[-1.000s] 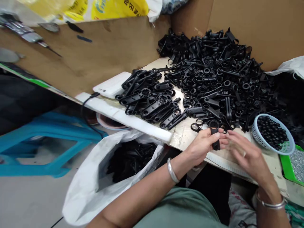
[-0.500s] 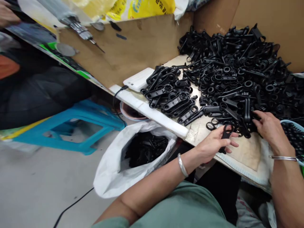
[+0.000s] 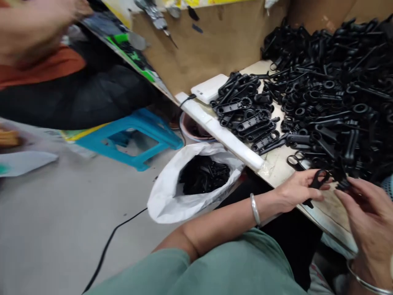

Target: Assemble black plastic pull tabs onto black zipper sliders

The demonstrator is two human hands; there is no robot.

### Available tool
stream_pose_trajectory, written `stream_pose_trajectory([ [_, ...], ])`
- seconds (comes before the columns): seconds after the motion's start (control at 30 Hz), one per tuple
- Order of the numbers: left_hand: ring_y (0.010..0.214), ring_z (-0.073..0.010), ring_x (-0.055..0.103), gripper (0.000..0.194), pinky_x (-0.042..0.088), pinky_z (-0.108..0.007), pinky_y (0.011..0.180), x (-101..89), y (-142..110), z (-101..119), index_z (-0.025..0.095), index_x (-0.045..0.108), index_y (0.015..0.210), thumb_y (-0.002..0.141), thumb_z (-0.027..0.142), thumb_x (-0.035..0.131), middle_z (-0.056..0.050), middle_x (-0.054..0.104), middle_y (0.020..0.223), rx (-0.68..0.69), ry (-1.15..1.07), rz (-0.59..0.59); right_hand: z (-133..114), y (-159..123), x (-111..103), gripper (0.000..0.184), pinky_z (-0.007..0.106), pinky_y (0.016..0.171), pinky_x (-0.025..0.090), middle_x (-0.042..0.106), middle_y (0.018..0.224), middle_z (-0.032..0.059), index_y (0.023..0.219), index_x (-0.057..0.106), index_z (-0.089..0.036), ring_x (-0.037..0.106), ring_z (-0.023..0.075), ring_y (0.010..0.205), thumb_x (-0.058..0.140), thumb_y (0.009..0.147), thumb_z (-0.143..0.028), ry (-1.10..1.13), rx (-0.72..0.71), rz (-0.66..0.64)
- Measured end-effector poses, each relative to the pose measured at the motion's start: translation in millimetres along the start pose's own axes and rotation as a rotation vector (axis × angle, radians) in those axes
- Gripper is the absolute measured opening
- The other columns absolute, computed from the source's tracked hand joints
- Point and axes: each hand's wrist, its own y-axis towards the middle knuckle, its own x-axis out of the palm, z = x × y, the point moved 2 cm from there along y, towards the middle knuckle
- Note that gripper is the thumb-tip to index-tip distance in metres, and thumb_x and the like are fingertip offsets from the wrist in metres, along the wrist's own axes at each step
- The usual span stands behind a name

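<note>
ring-ended part: a black piece lies across the left hand, thumb closed over it, ring up, above the edge of the worktable.
small ribbed piece: a second black bit appears pinched between thumb and fingers of the right hand, near the first but apart from it.
done: a group of black arms lies roughly side by side, seemingly sorted or finished.
left: the two held pieces are not joined; a large loose heap suggests much work remains.
beyond: a white sack of dark pieces stands below the table edge, near a blue stool.
hard to see: the ribbed piece's shape blurs into the heap; the frame crops a pale blue basket and a co-worker's blurred arm.
</note>
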Motion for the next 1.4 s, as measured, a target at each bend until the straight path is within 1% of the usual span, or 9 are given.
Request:
stream_pose_trajectory([
  [0.2, 0.094, -0.0149, 0.061, 0.036, 0.045, -0.027, 0.087, 4.6, -7, 5, 0.014, 0.067, 0.098, 0.067, -0.001, 0.058, -0.004, 0.067, 0.095, 0.129, 0.164, -0.091, -19, 12, 18, 0.036, 0.04, 0.081, 0.06, 0.071, 0.105, 0.0061, 0.121, 0.069, -0.028, 0.069, 0.023, 0.092, 0.072, 0.085, -0.023, -0.064, -0.167, 0.032],
  [0.37, 0.102, -0.02, 0.063, 0.039, 0.049, -0.033, 0.093, 0.2, -13, 6, 0.016, 0.063, 0.113, 0.077, 0.004, 0.055, -0.005, 0.069, 0.104, 0.198, 0.518, 0.003, -21, 13, 23, 0.03, 0.036, 0.076, 0.06, 0.069, 0.105, 0.0091, 0.117, 0.07, -0.023, 0.069, 0.0203, 0.087, 0.071, 0.087, -0.023, -0.064, -0.154, -0.037],
  [0.5, 0.102, -0.0215, 0.065, 0.043, 0.051, -0.032, 0.09, -1.2, -23, 15, 0.02, 0.058, 0.125, 0.084, 0.01, 0.053, -0.005, 0.071, 0.105, 0.233, 0.863, 0.05, -32, 9, 25, 0.027, 0.034, 0.075, 0.06, 0.07, 0.104, 0.0097, 0.116, 0.071, -0.021, 0.068, 0.0199, 0.088, 0.068, 0.089, -0.026, -0.064, -0.063, -0.046],
  [0.67, 0.083, -0.0217, 0.07, 0.032, 0.053, -0.03, 0.076, 3.4, -38, 26, 0.015, 0.057, 0.124, 0.095, 0.027, 0.053, -0.007, 0.073, 0.093, 0.281, 1.218, -0.092, -32, -9, 15, 0.022, 0.032, 0.077, 0.06, 0.07, 0.107, 0.006, 0.11, 0.075, -0.027, 0.068, 0.0205, 0.095, 0.065, 0.09, -0.03, 0.158, 0.172, -0.089],
  [0.83, 0.073, -0.0224, 0.071, 0.047, 0.053, -0.03, 0.065, 6.6, -52, 25, 0.007, 0.043, 0.14, 0.101, 0.032, 0.041, -0.012, 0.073, 0.087, 0.36, 1.475, -0.145, -20, -28, 12, 0.03, 0.035, 0.083, 0.059, 0.072, 0.116, 0.0063, 0.116, 0.073, -0.026, 0.069, 0.0227, 0.101, 0.062, 0.091, -0.037, 0.354, 0.376, -0.206],
  [1.07, 0.054, -0.0145, 0.064, 0.044, 0.052, -0.024, 0.059, 6.1, -54, 33, 0.005, 0.044, 0.141, 0.102, 0.022, 0.033, -0.001, 0.067, 0.062, 0.41, 1.509, -0.18, -33, -22, 30, 0.032, 0.027, 0.058, 0.054, 0.072, 0.07, 0.0, 0.095, 0.079, -0.023, 0.065, 0.0171, 0.064, 0.053, 0.095, -0.042, 0.348, 0.409, -0.282],
  [1.17, 0.057, -0.0155, 0.065, 0.044, 0.05, -0.025, 0.055, 4.3, -61, 58, 0.003, 0.044, 0.14, 0.102, 0.023, 0.032, -0.005, 0.071, 0.071, 0.664, 1.763, -0.066, -16, 0, 20, 0.031, 0.035, 0.075, 0.058, 0.076, 0.087, 0.0037, 0.102, 0.077, -0.024, 0.071, 0.0213, 0.08, 0.056, 0.093, -0.044, 0.285, 0.357, -0.255],
  [1.27, 0.065, -0.0148, 0.065, 0.043, 0.052, -0.026, 0.063, -2.4, -70, 102, 0.009, 0.047, 0.139, 0.103, 0.028, 0.033, -0.007, 0.074, 0.087, 0.95, 1.956, 0.276, 24, 27, -2, 0.038, 0.042, 0.082, 0.056, 0.076, 0.091, 0.0073, 0.111, 0.073, -0.022, 0.071, 0.0231, 0.078, 0.053, 0.093, -0.048, -0.003, 0.384, -0.059],
  [1.4, 0.086, -0.021, 0.064, 0.046, 0.05, -0.043, 0.091, -28.5, -67, 165, 0.011, 0.049, 0.138, 0.099, 0.035, 0.042, -0.009, 0.073, 0.099, 0.933, 2.024, 0.78, 67, 52, -11, 0.041, 0.047, 0.089, 0.051, 0.073, 0.099, 0.0139, 0.113, 0.072, -0.016, 0.069, 0.0271, 0.086, 0.051, 0.092, -0.043, -0.344, 0.302, -0.088],
])
